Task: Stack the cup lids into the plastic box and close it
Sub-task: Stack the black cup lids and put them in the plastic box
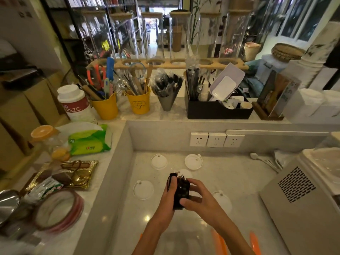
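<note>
Several white cup lids lie flat on the sunken pale counter: one far left [159, 161], one far right [193, 161], one near left [143, 189], one near right [222, 200]. Another lid [184, 173] is partly hidden behind my hands. A clear plastic box [184, 242] with orange clips [219, 242] sits at the bottom edge, under my forearms. My left hand [165, 197] and my right hand [197, 198] together grip a small black object with a cord [181, 191] above the counter's middle. Neither hand touches a lid.
A beige machine with a vent grille [298, 199] stands at the right. Wall sockets [216, 139] sit on the back wall, and white spoons [265, 161] lie in the right corner. The raised left ledge holds tape rolls [58, 211], a gold tray [73, 173] and wet wipes [90, 142].
</note>
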Motion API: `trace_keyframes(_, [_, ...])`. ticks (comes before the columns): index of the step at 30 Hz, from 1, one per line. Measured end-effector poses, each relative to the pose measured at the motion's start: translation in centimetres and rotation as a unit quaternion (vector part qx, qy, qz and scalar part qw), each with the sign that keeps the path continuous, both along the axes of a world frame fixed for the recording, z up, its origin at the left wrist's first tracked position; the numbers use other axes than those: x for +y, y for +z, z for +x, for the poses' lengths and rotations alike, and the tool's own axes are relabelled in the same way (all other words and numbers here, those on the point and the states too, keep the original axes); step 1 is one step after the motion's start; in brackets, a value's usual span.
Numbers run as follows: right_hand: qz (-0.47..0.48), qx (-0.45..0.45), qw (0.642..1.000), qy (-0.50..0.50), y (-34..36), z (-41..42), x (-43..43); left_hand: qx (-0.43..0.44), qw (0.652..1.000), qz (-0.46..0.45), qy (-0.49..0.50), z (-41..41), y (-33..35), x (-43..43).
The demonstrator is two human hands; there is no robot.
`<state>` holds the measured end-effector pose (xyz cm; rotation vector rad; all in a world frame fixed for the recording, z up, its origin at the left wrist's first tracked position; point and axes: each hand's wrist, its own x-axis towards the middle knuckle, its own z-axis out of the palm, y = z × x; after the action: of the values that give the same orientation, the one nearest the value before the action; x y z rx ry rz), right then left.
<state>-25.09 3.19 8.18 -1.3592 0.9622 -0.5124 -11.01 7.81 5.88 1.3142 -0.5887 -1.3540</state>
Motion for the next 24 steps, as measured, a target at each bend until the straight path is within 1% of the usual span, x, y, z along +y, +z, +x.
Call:
trace_keyframes(4, [-0.061,0.020,0.998,0.014,0.4,0.7,0.4,0.004,1.000,-0.013,0.004,0.4,-0.2,0.4])
trace_keyframes(10, [-0.074,0.014,0.997,0.033,0.3,0.7,0.3,0.011,1.000,0.014,0.016,1.3,-0.2,0.7])
trace_keyframes(13, [-0.102,0.027,0.993,0.056,-0.1,1.0,0.5,0.015,0.999,0.026,0.012,1.3,0.1,0.9])
trace_keyframes(17, [-0.139,0.026,0.988,0.067,-0.4,1.2,0.5,0.039,0.999,0.021,0.024,1.5,0.6,1.0])
trace_keyframes(22, [-0.238,0.063,0.965,0.092,-0.2,1.3,0.3,0.081,0.996,0.007,0.028,2.2,1.4,0.8])
trace_keyframes(24, [-0.241,0.060,0.966,0.077,0.0,1.4,0.3,0.097,0.995,0.002,0.027,2.3,1.6,0.7])
